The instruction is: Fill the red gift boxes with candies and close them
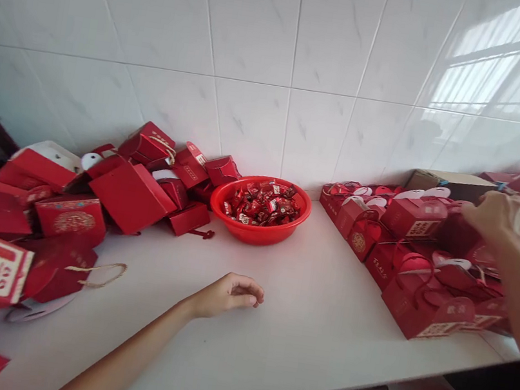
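My left hand [229, 298] hovers over or rests on the white tabletop in front of a red plastic basin [256, 237]. Its fingers are loosely curled, the thumb stands a little apart, and nothing is in it. Red-wrapped candies [265, 205] fill the basin. At the right, my right hand [501, 215] reaches over rows of red gift boxes. Just below and left of it is a dark red box [462, 232]. Motion smears its fingers, so I cannot tell whether it touches or holds a box.
Loose red gift boxes [132, 199] lie heaped on the left of the white table [296, 344], some tilted, some with cord handles. Red boxes [415, 218] stand closely packed on the right. Behind them is a brown cardboard box [452, 181] by the tiled wall [258, 38].
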Available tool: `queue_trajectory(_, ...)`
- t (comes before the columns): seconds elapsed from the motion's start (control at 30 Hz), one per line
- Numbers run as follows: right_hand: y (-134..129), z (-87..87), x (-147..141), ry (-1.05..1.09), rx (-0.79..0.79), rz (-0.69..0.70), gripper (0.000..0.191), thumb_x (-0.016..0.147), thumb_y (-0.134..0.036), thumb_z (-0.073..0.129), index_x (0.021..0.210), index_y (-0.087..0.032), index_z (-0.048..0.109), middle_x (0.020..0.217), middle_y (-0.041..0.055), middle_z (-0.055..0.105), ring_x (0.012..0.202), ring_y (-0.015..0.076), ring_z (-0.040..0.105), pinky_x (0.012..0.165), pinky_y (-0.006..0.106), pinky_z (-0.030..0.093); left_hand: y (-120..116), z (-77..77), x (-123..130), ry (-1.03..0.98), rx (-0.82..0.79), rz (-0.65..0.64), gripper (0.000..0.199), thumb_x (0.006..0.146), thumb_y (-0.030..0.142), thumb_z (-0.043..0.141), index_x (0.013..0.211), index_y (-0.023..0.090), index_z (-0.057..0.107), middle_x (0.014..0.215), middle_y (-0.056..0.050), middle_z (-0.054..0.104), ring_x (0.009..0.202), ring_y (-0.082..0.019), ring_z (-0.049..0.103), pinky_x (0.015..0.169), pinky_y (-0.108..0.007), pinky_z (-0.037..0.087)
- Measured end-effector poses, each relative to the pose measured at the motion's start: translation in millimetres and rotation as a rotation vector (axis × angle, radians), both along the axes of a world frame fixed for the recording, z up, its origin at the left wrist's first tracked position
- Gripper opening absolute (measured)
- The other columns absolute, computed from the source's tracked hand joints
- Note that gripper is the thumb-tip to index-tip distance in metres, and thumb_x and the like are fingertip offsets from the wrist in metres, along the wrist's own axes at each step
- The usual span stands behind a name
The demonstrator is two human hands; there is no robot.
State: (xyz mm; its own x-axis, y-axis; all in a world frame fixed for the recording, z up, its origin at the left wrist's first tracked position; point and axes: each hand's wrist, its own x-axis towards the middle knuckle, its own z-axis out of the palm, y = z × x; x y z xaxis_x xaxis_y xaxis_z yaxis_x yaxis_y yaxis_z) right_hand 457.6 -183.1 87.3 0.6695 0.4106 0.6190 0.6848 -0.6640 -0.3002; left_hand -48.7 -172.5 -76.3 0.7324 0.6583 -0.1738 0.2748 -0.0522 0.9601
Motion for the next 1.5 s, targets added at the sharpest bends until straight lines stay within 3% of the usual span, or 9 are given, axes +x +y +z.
queue_trajectory(0.13, 4, 25.8, -64, 0.068, -0.142, 0.022, 0.038, 0.078, -0.021, 0.078, 0.110, -0.003, 0.073, 0.136, 0.0424, 0.051, 0.136, 0.0443, 0.045, 0.081, 0.054, 0.042, 1, -3.4, 1, -0.019, 0.001, -0.005, 0.034, 0.076, 0.047, 0.078, 0.093, 0.018, 0.075, 0.100, -0.008, 0.075, 0.095, -0.022, 0.067, 0.093, -0.036, 0.050)
queue_trajectory(0.23, 6, 19.6, -118, 0.045, -0.175, 0.467, 0.023, 0.082, -0.018, 0.072, 0.104, -0.013, 0.075, 0.113, 0.0272, 0.071, 0.108, 0.0345, 0.066, 0.086, 0.049, 0.046, 2, -3.6, 1, -0.024, -0.008, -0.004, 0.033, 0.077, 0.047, 0.078, 0.093, 0.018, 0.075, 0.102, -0.008, 0.075, 0.095, -0.021, 0.067, 0.091, -0.036, 0.051)
queue_trajectory(0.4, -21, -58.0, -239, 0.120, -0.451, 1.762, 0.020, 0.090, -0.022, 0.061, 0.106, -0.021, 0.073, 0.091, 0.0057, 0.077, 0.072, 0.0169, 0.068, 0.069, 0.029, 0.051, 8, 7.2, -4, -0.031, 0.080, 0.059, 0.029, 0.078, 0.042, 0.076, 0.093, 0.017, 0.075, 0.098, -0.008, 0.076, 0.094, -0.021, 0.068, 0.093, -0.036, 0.051)
queue_trajectory(0.53, -56, -131.9, -328, -0.233, -0.604, 2.198, 0.012, 0.089, -0.022, 0.060, 0.092, -0.019, 0.071, 0.075, 0.0032, 0.073, 0.063, 0.0155, 0.063, 0.068, 0.029, 0.045, 24, 27.0, -22, -0.067, 0.209, 0.248, 0.027, 0.076, 0.039, 0.076, 0.092, 0.016, 0.075, 0.093, -0.008, 0.077, 0.094, -0.022, 0.070, 0.094, -0.038, 0.052)
queue_trajectory(0.87, -68, -206.7, -377, 0.079, -0.523, 2.258, 0.011, 0.080, -0.012, 0.057, 0.079, -0.021, 0.062, 0.069, -0.0024, 0.068, 0.060, 0.0123, 0.060, 0.065, 0.023, 0.044, 126, 94.4, -61, 0.291, 0.886, 0.781, 0.026, 0.082, 0.014, 0.056, 0.098, 0.015, 0.077, 0.125, -0.012, 0.068, 0.116, -0.025, 0.064, 0.105, -0.039, 0.049)
queue_trajectory(1.03, -62, -225.8, -381, 0.342, -0.488, 2.266, 0.012, 0.084, -0.016, 0.056, 0.080, -0.021, 0.067, 0.072, -0.0005, 0.071, 0.061, 0.0127, 0.064, 0.067, 0.022, 0.050, 181, 113.6, -45, 0.374, 0.943, 0.811, 0.025, 0.070, 0.001, 0.061, 0.083, 0.013, 0.079, 0.143, -0.014, 0.057, 0.141, -0.036, 0.041, 0.122, -0.048, 0.027)
queue_trajectory(1.2, -44, -252.3, -381, 0.528, -0.437, 2.260, 0.012, 0.085, -0.028, 0.060, 0.079, -0.022, 0.068, 0.073, 0.0006, 0.072, 0.062, 0.0148, 0.067, 0.063, 0.023, 0.051, 210, 124.1, -40, 0.245, 0.945, 0.910, 0.029, 0.073, 0.003, 0.060, 0.094, 0.010, 0.079, 0.130, -0.017, 0.067, 0.132, -0.034, 0.052, 0.117, -0.044, 0.035)
queue_trajectory(1.33, -40, -243.9, -373, 0.621, -0.259, 2.072, 0.013, 0.079, -0.025, 0.057, 0.077, -0.024, 0.070, 0.069, 0.0012, 0.071, 0.057, 0.0166, 0.065, 0.058, 0.025, 0.051, 212, 136.8, -39, 0.050, 0.940, 1.030, 0.032, 0.086, 0.015, 0.052, 0.106, 0.010, 0.075, 0.118, -0.014, 0.074, 0.115, -0.027, 0.065, 0.104, -0.038, 0.048)
queue_trajectory(1.5, -32, -189.5, -343, 0.671, 0.159, 1.811, 0.018, 0.089, -0.026, 0.053, 0.087, -0.020, 0.070, 0.069, 0.0040, 0.069, 0.059, 0.0155, 0.061, 0.059, 0.025, 0.051, 181, 149.8, -30, -0.309, 0.851, 1.044, 0.031, 0.084, 0.037, 0.062, 0.097, 0.013, 0.077, 0.109, -0.010, 0.077, 0.109, -0.025, 0.068, 0.093, -0.033, 0.053)
